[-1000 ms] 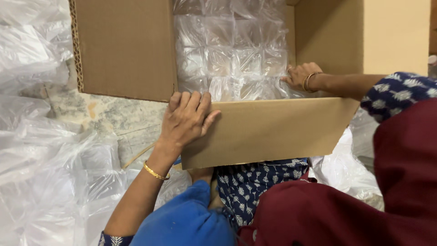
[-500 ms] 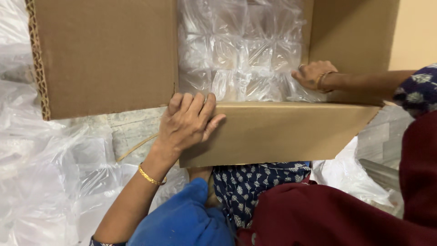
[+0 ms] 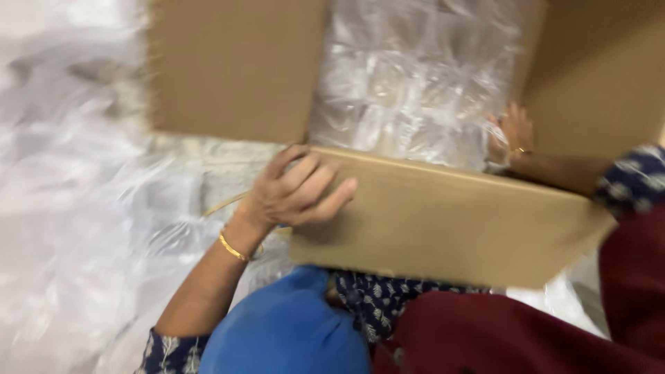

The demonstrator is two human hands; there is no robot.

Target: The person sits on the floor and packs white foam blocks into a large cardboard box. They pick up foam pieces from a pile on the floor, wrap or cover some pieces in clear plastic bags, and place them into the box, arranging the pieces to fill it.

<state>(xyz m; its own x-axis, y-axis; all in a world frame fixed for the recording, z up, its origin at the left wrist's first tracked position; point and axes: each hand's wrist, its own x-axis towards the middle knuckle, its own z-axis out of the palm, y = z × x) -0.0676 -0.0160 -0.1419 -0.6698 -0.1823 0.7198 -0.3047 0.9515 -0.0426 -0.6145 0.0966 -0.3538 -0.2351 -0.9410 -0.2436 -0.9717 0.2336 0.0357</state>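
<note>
My left hand (image 3: 294,194) still clamps the near flap of the box (image 3: 443,221); right hand (image 3: 511,135) has slid deeper onto the plastic packets (image 3: 415,83), grip unclear.

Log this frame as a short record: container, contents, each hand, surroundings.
Container: open brown cardboard box, flaps spread
Contents: clear crinkled plastic packets filling the inside
Left hand: fingers over the near flap's edge; gold bangle on the wrist
Right hand: at the box's inner right corner, against the plastic
Surroundings: loose clear plastic sheeting at left; image blurred
</note>
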